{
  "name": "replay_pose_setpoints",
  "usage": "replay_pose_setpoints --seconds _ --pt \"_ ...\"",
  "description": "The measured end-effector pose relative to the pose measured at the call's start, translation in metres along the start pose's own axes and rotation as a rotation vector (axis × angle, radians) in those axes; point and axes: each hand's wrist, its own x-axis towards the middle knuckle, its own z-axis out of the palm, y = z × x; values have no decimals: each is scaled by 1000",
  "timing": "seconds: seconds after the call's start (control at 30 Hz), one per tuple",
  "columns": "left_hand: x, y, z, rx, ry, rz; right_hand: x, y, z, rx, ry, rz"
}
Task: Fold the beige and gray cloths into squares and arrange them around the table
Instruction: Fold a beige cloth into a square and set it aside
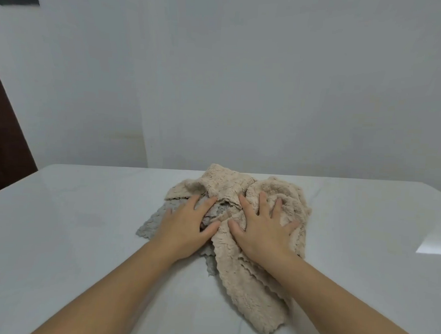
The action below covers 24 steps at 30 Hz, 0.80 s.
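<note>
My left hand [187, 226] and right hand [262, 232] lie flat, fingers spread, side by side on one crumpled heap: fuzzy beige cloths [248, 292], number unclear, over a fuzzy gray cloth [151, 224], near the glossy white tabletop's [81, 235] far edge.

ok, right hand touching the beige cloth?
Touching. Head view: right hand lies flat, fingers spread, on the beige cloth.

Left hand [185, 225], right hand [259, 230] flat on crumpled cloths [243, 279], white table [81, 235]
</note>
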Motion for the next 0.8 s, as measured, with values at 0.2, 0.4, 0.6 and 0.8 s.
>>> replay_pose_setpoints --seconds 0.2,0.4,0.6,0.8 --pt "33 13 -31 -154 228 -185 20 -10 -31 -28 192 -90" --pt "55 13 -28 -148 175 -209 34 -7 -32 89 309 -162" --pt "64 24 -51 -181 362 -129 43 -13 -51 318 314 -107" --pt "62 37 -111 -317 558 21 39 -26 -105 672 227 -85"
